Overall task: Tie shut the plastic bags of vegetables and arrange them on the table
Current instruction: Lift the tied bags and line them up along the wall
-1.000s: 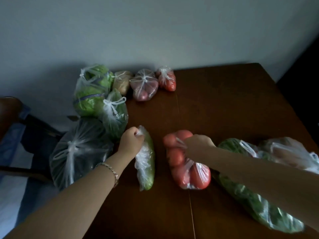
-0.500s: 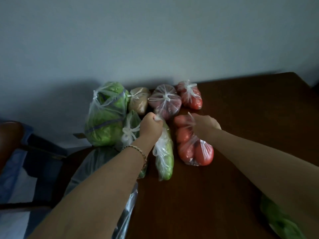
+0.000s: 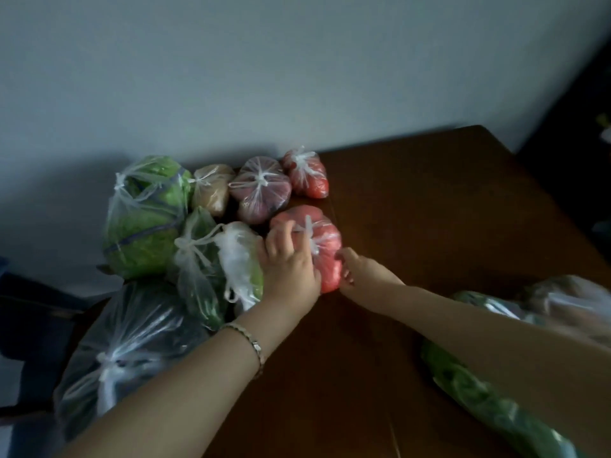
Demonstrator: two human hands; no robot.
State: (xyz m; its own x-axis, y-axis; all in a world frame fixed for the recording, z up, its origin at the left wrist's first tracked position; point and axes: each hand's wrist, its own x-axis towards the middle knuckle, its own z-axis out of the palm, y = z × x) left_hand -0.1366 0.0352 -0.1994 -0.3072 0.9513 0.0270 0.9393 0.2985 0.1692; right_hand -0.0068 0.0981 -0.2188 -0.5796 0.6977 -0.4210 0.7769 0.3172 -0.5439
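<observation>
L hand (image 3: 289, 266): fingers apart, lightly bent, laid flat over the near-left top of the knotted clear plastic bag of round red tomatoes (image 3: 325, 239), palm partly on the crinkly white-bunched bag w/ a pale green gourd (image 3: 238, 259); thin metal bracelet (image 3: 254, 345) on the wrist. R hand (image 3: 355, 269): fingertips against the tomato bag's R side, blurred, can't tell if pinching film or just pressing. Tomato bag sits on the dark brown wooden table (image 3: 429, 209), just in front of the purple-red onion bag (image 3: 261, 190) & small red bag (image 3: 307, 176). Further L: tan potato bag (image 3: 211, 186), big green cabbage bag (image 3: 145, 219), dark green veg bag (image 3: 198, 276), large glossy dark bag (image 3: 125, 352). Long leafy-greens bag (image 3: 496, 408) lies under the R forearm.
</observation>
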